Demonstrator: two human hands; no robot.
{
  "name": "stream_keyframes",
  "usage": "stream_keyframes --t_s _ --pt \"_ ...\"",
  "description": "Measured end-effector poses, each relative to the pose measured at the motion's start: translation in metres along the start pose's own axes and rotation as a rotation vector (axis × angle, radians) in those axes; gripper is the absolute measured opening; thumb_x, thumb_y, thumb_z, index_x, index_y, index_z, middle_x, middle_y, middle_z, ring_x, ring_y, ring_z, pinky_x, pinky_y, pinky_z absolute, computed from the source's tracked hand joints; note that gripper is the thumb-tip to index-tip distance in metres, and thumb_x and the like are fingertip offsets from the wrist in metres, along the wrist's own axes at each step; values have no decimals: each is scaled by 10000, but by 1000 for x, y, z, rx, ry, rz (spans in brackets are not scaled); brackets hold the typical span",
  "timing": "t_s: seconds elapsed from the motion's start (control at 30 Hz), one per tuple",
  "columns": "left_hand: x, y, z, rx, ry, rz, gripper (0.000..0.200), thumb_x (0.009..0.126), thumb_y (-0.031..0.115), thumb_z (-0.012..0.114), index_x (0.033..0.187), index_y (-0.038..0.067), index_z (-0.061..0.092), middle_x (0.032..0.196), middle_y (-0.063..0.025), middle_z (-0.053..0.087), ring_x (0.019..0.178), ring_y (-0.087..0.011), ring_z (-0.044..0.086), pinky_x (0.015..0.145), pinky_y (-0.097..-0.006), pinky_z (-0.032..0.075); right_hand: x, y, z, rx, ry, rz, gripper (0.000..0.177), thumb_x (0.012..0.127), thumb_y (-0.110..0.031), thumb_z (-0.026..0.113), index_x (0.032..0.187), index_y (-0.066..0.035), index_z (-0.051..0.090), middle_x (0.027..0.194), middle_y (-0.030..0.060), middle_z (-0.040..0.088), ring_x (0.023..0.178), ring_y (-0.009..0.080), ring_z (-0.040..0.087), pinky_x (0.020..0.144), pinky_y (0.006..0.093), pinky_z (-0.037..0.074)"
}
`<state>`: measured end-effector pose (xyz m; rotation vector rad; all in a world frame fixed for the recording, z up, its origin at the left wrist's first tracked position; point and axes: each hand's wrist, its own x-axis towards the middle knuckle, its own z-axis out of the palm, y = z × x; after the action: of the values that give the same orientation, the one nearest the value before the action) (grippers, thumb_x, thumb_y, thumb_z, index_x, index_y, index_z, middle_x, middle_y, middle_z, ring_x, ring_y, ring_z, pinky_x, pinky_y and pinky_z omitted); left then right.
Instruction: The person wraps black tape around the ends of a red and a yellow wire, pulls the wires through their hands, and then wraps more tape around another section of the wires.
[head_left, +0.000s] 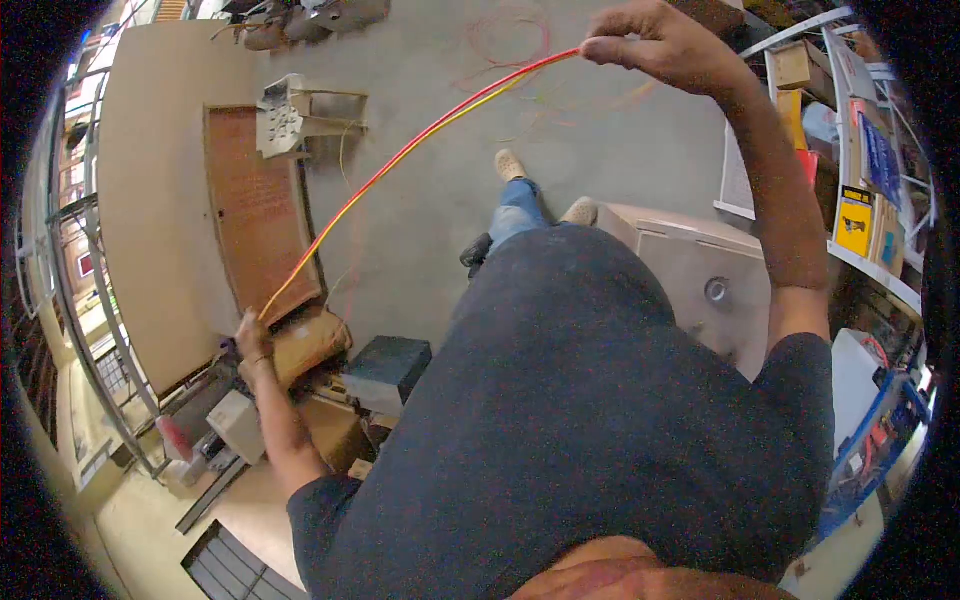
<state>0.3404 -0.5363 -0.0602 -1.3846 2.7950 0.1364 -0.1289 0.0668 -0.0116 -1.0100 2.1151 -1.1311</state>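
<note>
A red and yellow pair of electrical wires [412,148] bows in a long arc between my two hands. At the upper right, my right hand [665,48] pinches one end of the wires between thumb and fingers, the arm stretched far out. My left hand [254,340] is closed around the wires at the lower left, somewhat blurred. The span between the hands hangs above the grey floor [420,215], red and yellow running side by side. More loose wire [508,45] lies in reddish loops on the floor beyond.
A plastic chair [285,118] stands by a large board [155,190] on the left. Boxes, including a dark one [388,372], sit below my left arm. A beige cabinet [700,280] is beside my legs, and loaded shelves [865,200] line the right.
</note>
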Motion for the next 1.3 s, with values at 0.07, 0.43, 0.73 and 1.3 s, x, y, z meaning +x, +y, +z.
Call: stream_keyframes --t_s 0.07,0.43,0.73,1.3 --pt "-3 7 72 -45 36 305 316 928 255 442 899 10 639 877 -209 660 772 -351 597 691 -414 444 -7 -9 -13 -122 5 89 254 911 -253 643 945 -5 686 791 91 686 748 136 607 719 297 486" --pt "1 332 164 -530 -547 364 464 924 398 551 1067 -29 662 972 -220 682 904 -258 641 817 -349 467 -27 -48 -22 -267 -39 106 233 878 -182 665 874 51 663 704 155 635 644 152 580 606 327 460" --pt "-107 535 68 -1200 -726 1091 285 972 191 540 1139 -15 644 1028 -97 684 931 -193 632 848 -323 495 -31 -49 -21 -266 2 180 214 868 -170 653 859 44 659 686 174 620 597 165 568 578 342 449" --pt "-104 503 51 -643 -676 1218 191 926 165 595 978 6 688 916 -172 683 827 -265 661 756 -341 503 -87 8 -11 -219 -22 266 272 865 -261 649 852 9 676 721 163 641 655 245 621 608 372 458"
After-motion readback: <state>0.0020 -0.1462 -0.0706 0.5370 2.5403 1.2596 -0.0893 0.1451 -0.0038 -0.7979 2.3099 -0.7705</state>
